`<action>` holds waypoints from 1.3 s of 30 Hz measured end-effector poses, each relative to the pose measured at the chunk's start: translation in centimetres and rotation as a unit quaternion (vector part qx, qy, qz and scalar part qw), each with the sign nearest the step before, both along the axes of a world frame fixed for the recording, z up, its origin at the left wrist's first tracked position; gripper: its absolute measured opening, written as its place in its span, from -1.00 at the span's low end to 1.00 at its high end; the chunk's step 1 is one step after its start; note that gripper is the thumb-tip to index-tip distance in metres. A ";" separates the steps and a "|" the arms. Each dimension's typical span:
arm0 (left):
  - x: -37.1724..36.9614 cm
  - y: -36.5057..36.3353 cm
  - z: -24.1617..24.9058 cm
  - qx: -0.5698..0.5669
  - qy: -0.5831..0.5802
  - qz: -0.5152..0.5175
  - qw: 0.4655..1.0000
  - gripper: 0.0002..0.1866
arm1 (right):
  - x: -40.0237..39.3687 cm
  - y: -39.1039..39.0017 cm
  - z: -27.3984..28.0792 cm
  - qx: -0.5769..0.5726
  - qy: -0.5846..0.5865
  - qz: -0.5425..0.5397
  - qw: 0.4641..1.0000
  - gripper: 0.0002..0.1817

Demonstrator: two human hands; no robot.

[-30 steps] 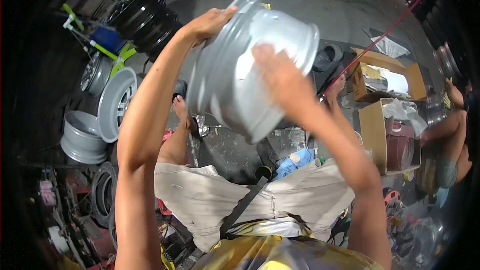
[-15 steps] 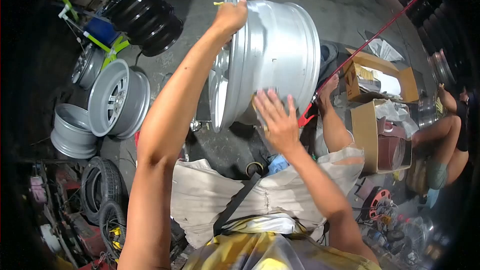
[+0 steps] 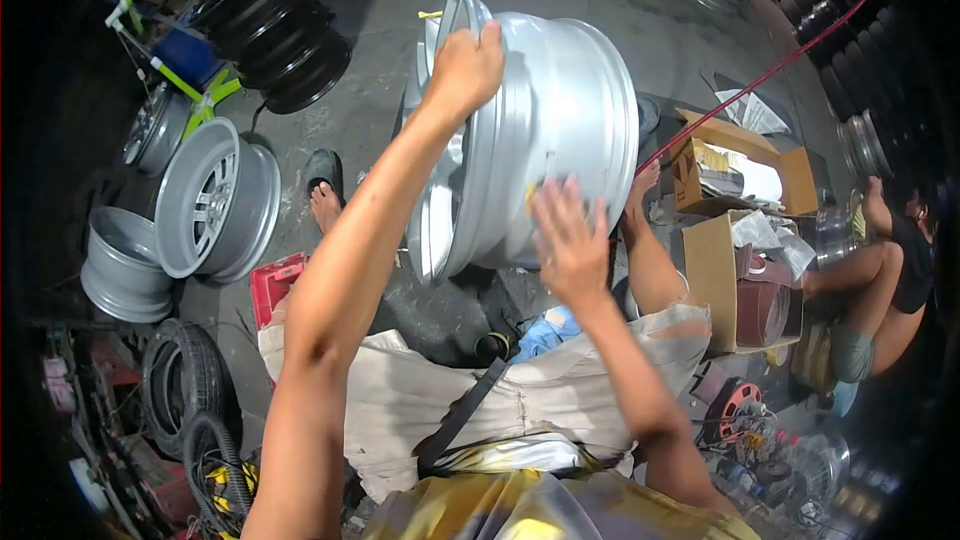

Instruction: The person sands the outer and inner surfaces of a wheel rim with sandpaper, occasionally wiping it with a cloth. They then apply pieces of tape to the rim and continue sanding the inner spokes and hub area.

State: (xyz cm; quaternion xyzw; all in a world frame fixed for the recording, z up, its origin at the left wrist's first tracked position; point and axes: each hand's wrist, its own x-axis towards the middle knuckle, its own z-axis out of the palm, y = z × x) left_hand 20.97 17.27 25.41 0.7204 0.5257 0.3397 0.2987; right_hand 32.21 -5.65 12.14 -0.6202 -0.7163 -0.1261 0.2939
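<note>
Swung straighter, the alloy wheel (image 3: 575, 90) is steadied by the left hand (image 3: 468, 70) clutching its lip (image 3: 459, 12), right hand (image 3: 572, 242) spread alongside.

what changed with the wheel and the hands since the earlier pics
The silver wheel rim has swung so its edges run more nearly up and down in the view. The right hand has moved lower along its outside. Nothing was visibly taken or let go: the left hand still grips its edge, and the cardboard boxes stand where they were.
</note>
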 end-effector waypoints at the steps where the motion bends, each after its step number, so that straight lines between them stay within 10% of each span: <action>1: -0.6 -1.6 0.3 0.006 0.001 0.005 1.000 -0.34 | 1.5 2.7 2.8 0.023 0.014 -0.013 1.000 -0.45; 4: -2.5 -5.7 -0.5 0.018 -0.026 -0.005 1.000 -0.40 | 7.7 13.6 8.4 0.037 0.068 -0.003 0.997 -0.54; 7: -4.2 -7.4 -0.6 0.024 -0.070 -0.010 0.997 -0.46 | 9.0 24.3 12.7 -0.284 0.094 -0.053 0.953 -0.41; 10: -6.1 -7.0 -1.1 0.031 -0.086 0.019 0.996 -0.44 | 5.6 25.1 12.5 -0.242 0.014 -0.064 0.968 -0.39; 13: -9.3 -5.0 -1.8 -0.049 -0.128 0.081 0.987 -0.28 | 1.1 14.4 9.1 0.095 -0.011 0.013 0.995 -0.62; 17: -15.1 -3.1 -4.5 -0.037 -0.152 0.116 0.981 -0.26 | -6.0 -0.6 2.4 -0.040 0.004 0.022 0.999 -0.32; 23: -17.3 -6.7 -5.6 -0.142 -0.251 0.122 0.950 -0.31 | -8.6 15.6 10.9 0.078 -0.126 0.030 0.989 -0.51; 27: -16.1 -7.5 -5.9 -0.104 -0.341 0.094 0.929 -0.28 | -10.4 28.5 11.7 -0.187 -0.001 0.064 0.980 -0.46; 31: -16.7 -7.0 -6.4 -0.173 -0.500 0.046 0.847 -0.18 | -14.9 17.2 8.4 0.049 0.002 0.147 0.988 -0.58; 35: -15.9 -10.6 -6.3 -0.169 -0.466 0.036 0.868 -0.22 | -12.7 1.4 4.7 -0.075 -0.045 0.123 0.989 -0.45; 39: -15.7 -14.3 -7.6 -0.103 -0.405 0.024 0.908 -0.23 | -11.4 5.4 7.8 -0.032 -0.080 0.139 0.987 -0.45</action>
